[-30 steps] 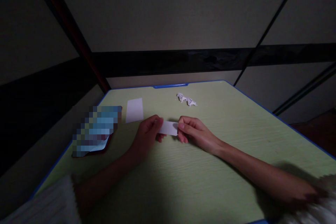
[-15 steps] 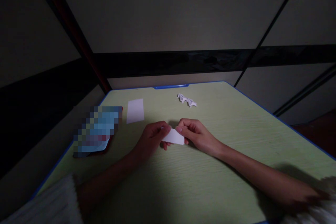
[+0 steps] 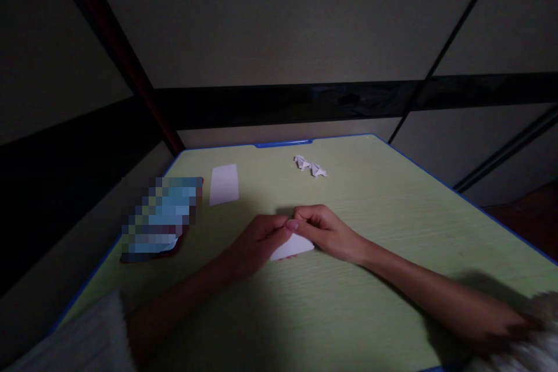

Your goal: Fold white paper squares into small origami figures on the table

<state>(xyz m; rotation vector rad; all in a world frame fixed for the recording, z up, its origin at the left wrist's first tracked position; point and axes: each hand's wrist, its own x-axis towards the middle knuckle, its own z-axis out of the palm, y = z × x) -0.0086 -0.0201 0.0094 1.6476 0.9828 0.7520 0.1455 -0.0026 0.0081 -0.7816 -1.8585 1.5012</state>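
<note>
A small white paper (image 3: 295, 246) is held between my two hands over the middle of the table. My left hand (image 3: 264, 240) pinches it from the left, and my right hand (image 3: 320, 229) pinches it at the top from the right. Both thumbs meet at its upper edge, with some fingertips showing below it. Beyond the hands lie two small folded paper figures, one (image 3: 301, 162) beside the other (image 3: 318, 170). A flat white paper sheet (image 3: 224, 183) rests on the table to the left.
The pale green table (image 3: 383, 197) has a blue edge and a blue strip (image 3: 284, 143) at its far side. A flat object with a pixelated surface (image 3: 168, 215) lies at the left edge. Dark panels stand behind.
Both hands have moved slightly nearer to me and closer together, thumbs now meeting. The held paper has turned, its lower edge now slanting up to the right.
</note>
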